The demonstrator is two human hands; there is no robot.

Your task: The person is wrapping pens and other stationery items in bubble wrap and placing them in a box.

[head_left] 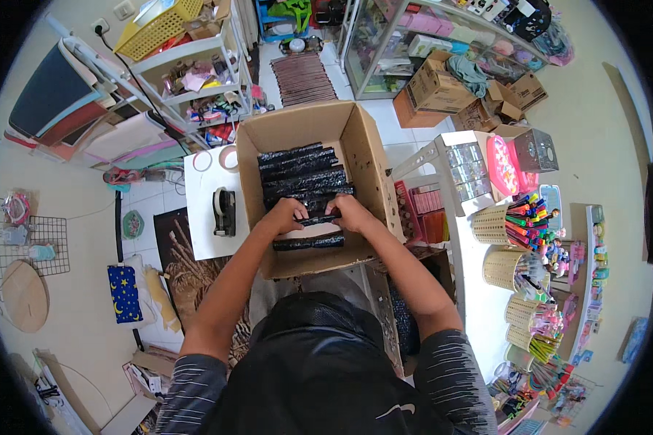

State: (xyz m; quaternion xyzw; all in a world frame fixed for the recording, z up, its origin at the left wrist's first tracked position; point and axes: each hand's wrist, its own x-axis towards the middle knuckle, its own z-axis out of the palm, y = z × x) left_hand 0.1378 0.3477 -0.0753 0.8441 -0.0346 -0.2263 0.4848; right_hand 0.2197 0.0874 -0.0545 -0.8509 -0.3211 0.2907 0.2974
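Note:
An open cardboard box (370, 163) stands before me, holding several black plastic-wrapped rolls (305, 176) laid side by side across it. My left hand (287, 213) and my right hand (351, 212) are both inside the box. Between them they grip the two ends of one black-wrapped roll (318, 220). Nearer to me, another black-wrapped roll (308, 242) lies apart from the rest, with pale box bottom showing between. What the rolls contain is hidden by the wrapping.
Left of the box, a white table (201, 204) bears a black tape dispenser (224, 212) and tape rolls (229, 158). A white shelf (481, 304) with baskets of pens is on the right. Cardboard boxes (438, 84) stand by the glass cabinet.

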